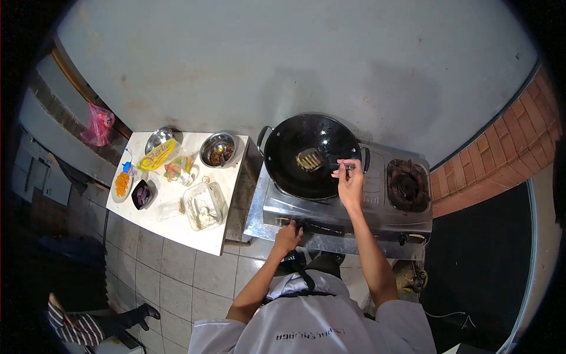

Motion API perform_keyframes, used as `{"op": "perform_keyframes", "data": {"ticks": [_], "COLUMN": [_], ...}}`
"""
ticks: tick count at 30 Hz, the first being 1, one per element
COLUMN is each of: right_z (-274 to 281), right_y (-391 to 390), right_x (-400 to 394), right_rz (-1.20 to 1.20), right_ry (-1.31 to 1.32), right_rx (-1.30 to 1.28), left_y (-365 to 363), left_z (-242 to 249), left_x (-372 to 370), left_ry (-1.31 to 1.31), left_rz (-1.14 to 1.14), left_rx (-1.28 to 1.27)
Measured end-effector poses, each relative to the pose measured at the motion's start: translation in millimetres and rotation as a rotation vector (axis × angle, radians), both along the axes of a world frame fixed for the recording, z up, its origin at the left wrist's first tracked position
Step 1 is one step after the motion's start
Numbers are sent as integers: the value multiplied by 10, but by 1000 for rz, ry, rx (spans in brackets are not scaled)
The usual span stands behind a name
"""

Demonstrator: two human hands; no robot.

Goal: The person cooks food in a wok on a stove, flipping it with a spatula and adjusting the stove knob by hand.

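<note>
Right hand (349,176) is closed round the handle of a spatula (317,159); its head is down in the wok (283,144), near centre. Grip sits at wok's 4 o'clock, probably keeping fingers clear of hot metal. Left hand (288,237) is at the front of the stove (383,215), between 6 and 7 from wok; fingers curled, can't tell if gripping or just touching. Wok sits on the stove, presumably for heat. Inside has a sheen; can't tell if oil.

Desk (177,227) at wok's 9, likely for reach. From desk centre: steel bowl (205,144) at 2, brown bits (216,159); plate (118,199) at 9, orange pieces (122,184); black bowl (137,205) at 8, purple pieces (142,196); glass dish (221,200) at 4, whitish residue (203,209).
</note>
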State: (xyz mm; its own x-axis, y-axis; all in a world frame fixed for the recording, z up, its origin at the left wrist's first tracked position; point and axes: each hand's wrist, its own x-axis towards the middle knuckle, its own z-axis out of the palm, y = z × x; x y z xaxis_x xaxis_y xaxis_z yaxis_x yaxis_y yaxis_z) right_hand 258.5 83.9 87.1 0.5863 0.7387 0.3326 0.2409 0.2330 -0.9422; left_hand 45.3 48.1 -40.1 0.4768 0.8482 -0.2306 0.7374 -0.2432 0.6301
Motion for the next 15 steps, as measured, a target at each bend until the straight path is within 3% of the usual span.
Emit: {"op": "perform_keyframes", "data": {"ticks": [15], "right_z": [197], "right_y": [-64], "right_x": [-22], "right_rz": [-14], "right_ry": [-296], "right_rx": [-156], "left_y": [-57], "left_z": [-136], "left_x": [14], "left_ry": [-39], "left_rz": [40], "left_rx": [-11]}}
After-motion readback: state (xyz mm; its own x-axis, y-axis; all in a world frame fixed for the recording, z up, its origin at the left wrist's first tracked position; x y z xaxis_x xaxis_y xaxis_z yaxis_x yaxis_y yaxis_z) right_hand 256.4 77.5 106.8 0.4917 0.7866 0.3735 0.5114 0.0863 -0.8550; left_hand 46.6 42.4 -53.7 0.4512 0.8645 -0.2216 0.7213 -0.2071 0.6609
